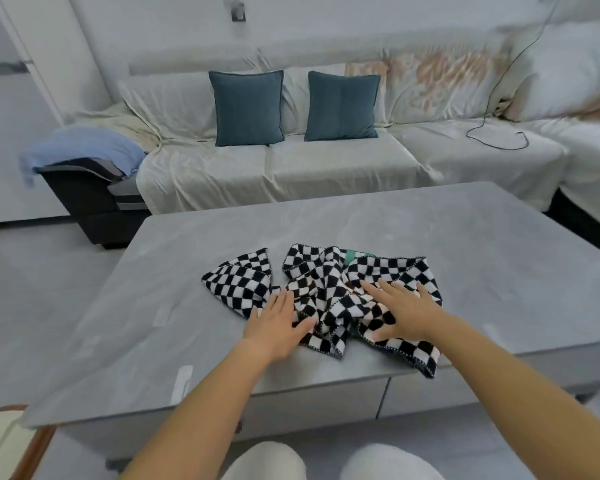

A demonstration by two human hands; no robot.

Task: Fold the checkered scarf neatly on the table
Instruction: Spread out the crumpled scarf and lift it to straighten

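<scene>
A black-and-white checkered scarf point(323, 282) lies crumpled in a heap near the front edge of the grey table point(465, 244). One corner of it hangs over the front edge at the right. A small green patch shows at its far side. My left hand point(278, 323) rests flat on the scarf's left part, fingers straight, thumb lying on the cloth. My right hand point(400, 310) lies spread on the scarf's right part, fingers straight and apart. Neither hand grips the cloth.
Behind the table stands a long sofa under a pale cover, with two teal cushions point(246, 107) and a black cable point(499, 133) on the seat. A blue cloth point(84, 147) drapes its left armrest. A wooden chair corner point(11, 441) is at bottom left.
</scene>
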